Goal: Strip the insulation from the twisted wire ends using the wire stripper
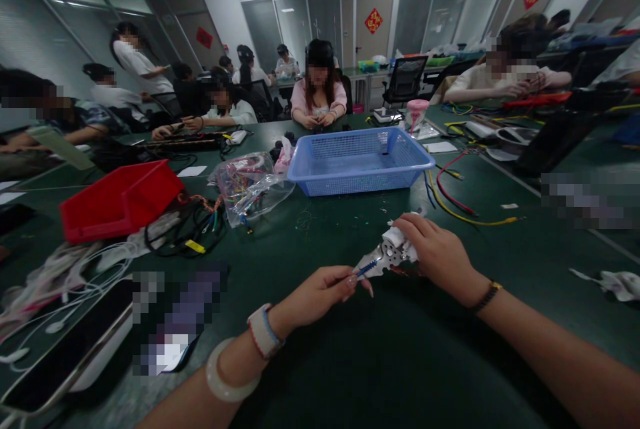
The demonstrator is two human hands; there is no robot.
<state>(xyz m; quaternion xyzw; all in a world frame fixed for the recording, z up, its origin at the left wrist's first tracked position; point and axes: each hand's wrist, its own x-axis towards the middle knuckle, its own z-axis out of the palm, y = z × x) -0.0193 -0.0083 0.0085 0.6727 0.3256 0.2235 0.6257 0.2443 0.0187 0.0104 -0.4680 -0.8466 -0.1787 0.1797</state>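
Observation:
My right hand (433,249) is closed around a pair of wire strippers (384,257). White tissue-like material (395,237) covers part of the tool near the grip, and the handles are mostly hidden under my palm. The metal jaws point to the left. A short blue wire (367,267) lies along the jaws, pinched at its left end by the fingertips of my left hand (325,294). Whether the blades touch the wire is too small to make out. Some copper-coloured strands (404,271) show below the tool.
Beyond my hands stands a blue mesh basket (360,183). Left of it lie a clear bag of wires (250,189), a red bin (120,205) and cables. A phone (70,349) and white earphones are at the near left. Loose coloured wires (465,215) lie right. Several people sit around.

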